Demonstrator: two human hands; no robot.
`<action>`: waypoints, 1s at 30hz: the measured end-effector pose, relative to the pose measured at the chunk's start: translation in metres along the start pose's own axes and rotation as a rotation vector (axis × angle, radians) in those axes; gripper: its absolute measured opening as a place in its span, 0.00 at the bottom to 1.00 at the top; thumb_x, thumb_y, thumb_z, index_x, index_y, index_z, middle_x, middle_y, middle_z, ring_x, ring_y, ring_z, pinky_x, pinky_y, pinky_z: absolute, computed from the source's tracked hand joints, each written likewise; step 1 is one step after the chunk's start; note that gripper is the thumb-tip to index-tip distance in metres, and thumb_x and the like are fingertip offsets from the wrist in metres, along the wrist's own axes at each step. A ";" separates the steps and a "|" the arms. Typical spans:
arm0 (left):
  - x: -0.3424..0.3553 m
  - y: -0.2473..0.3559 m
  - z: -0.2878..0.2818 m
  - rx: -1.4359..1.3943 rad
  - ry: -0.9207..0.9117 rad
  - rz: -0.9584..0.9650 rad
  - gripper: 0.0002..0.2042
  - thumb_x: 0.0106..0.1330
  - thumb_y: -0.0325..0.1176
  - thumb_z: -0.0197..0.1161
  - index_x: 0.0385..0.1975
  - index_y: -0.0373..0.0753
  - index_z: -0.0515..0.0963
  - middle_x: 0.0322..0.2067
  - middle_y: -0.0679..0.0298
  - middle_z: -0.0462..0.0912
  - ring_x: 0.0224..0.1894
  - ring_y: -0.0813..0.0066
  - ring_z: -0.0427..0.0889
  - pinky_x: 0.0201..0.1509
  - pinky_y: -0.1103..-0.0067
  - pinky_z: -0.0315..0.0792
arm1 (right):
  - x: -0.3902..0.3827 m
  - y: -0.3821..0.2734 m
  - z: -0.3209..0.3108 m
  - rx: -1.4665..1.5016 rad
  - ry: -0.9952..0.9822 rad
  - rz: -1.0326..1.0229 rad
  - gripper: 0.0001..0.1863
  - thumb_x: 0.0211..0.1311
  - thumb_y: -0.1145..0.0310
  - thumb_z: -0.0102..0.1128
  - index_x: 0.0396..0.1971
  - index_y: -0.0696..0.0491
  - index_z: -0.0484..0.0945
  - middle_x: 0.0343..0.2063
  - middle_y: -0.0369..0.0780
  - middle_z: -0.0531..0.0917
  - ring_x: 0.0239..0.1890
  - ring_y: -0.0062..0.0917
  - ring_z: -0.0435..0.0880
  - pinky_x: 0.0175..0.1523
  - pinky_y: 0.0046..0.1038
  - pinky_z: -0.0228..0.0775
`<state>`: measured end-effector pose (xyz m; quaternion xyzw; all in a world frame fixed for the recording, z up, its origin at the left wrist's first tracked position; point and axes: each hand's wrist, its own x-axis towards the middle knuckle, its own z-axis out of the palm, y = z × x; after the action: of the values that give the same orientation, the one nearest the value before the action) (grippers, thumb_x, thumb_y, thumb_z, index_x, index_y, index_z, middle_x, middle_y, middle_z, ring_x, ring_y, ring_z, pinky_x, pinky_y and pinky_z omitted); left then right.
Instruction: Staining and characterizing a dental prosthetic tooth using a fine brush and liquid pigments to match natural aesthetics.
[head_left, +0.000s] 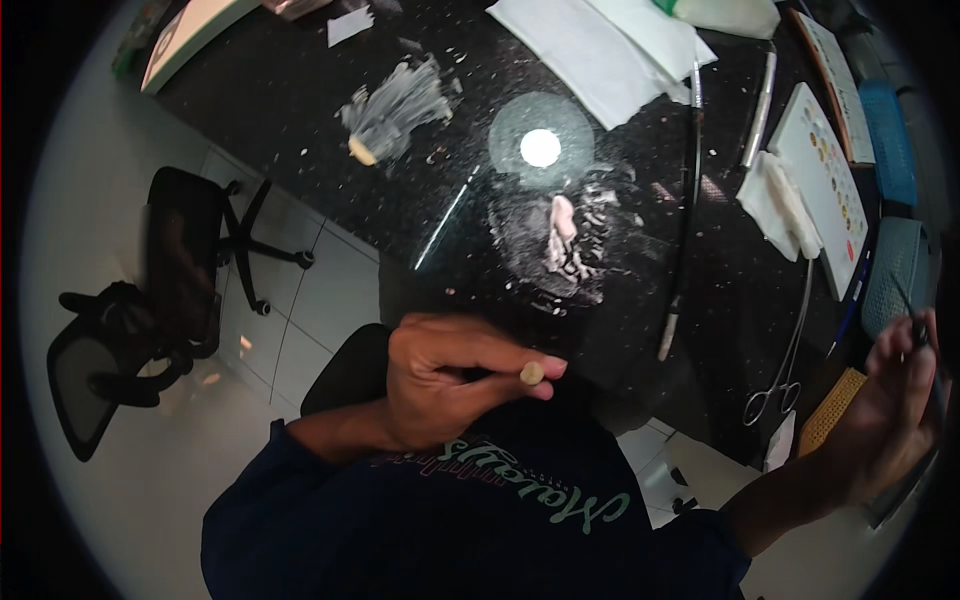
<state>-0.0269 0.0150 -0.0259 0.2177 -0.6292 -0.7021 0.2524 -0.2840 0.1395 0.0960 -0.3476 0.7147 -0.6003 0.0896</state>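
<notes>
In front of my chest, my left hand (445, 375) is closed, pinching a small round tan piece (532, 373) between thumb and forefinger. My right hand (895, 385) is out at the far right, its fingers round a thin dark tool (917, 330) whose kind I cannot make out. Beyond my left hand, a pinkish-white lump of paste (563, 218) lies smeared on the black tabletop (350, 215). A blue-grey box (893, 270) and a yellow perforated block (832, 408) are close to my right hand.
Scissor-handled forceps (785, 375) grip a white wad beside a white palette (820, 170) with coloured spots. A long dark rod (690, 200) lies on the table, near white paper sheets (580, 45). Grey paste (400, 108) is smeared farther left. An office chair (180, 240) stands on the left.
</notes>
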 end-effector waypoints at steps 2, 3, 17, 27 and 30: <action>0.001 -0.004 0.000 -0.020 0.034 0.009 0.08 0.50 0.19 0.69 0.31 0.34 0.83 0.28 0.58 0.85 0.30 0.75 0.85 0.34 0.84 0.79 | -0.038 0.015 0.008 0.087 -0.327 -0.166 0.20 0.62 0.63 0.48 0.48 0.61 0.69 0.29 0.43 0.68 0.26 0.22 0.63 0.25 0.17 0.57; 0.001 -0.005 0.001 -0.044 0.046 0.010 0.08 0.50 0.19 0.69 0.31 0.34 0.83 0.28 0.58 0.85 0.31 0.75 0.85 0.34 0.84 0.79 | -0.051 0.016 0.030 0.089 -0.340 -0.205 0.17 0.61 0.61 0.50 0.41 0.60 0.69 0.24 0.42 0.66 0.24 0.21 0.63 0.22 0.15 0.57; -0.008 -0.003 0.004 0.056 0.091 0.064 0.05 0.52 0.20 0.68 0.29 0.33 0.83 0.26 0.56 0.84 0.27 0.74 0.84 0.31 0.85 0.79 | -0.097 0.030 0.085 0.191 -0.408 -0.205 0.14 0.36 0.77 0.70 0.24 0.57 0.73 0.16 0.42 0.79 0.15 0.27 0.79 0.19 0.22 0.72; -0.006 -0.004 0.003 0.087 0.087 0.076 0.06 0.51 0.20 0.69 0.30 0.33 0.83 0.24 0.57 0.83 0.25 0.76 0.84 0.28 0.87 0.78 | -0.093 0.030 0.086 0.172 -0.438 -0.191 0.14 0.35 0.78 0.71 0.24 0.57 0.73 0.17 0.42 0.79 0.15 0.26 0.80 0.19 0.22 0.72; -0.006 -0.002 0.003 0.088 0.082 0.068 0.06 0.51 0.20 0.69 0.30 0.33 0.84 0.24 0.57 0.84 0.25 0.76 0.84 0.27 0.87 0.77 | -0.093 0.028 0.086 0.174 -0.439 -0.173 0.14 0.35 0.78 0.71 0.23 0.57 0.74 0.17 0.42 0.80 0.16 0.26 0.80 0.19 0.22 0.73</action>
<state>-0.0244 0.0214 -0.0280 0.2354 -0.6557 -0.6553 0.2919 -0.1794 0.1284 0.0203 -0.5206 0.5914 -0.5750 0.2207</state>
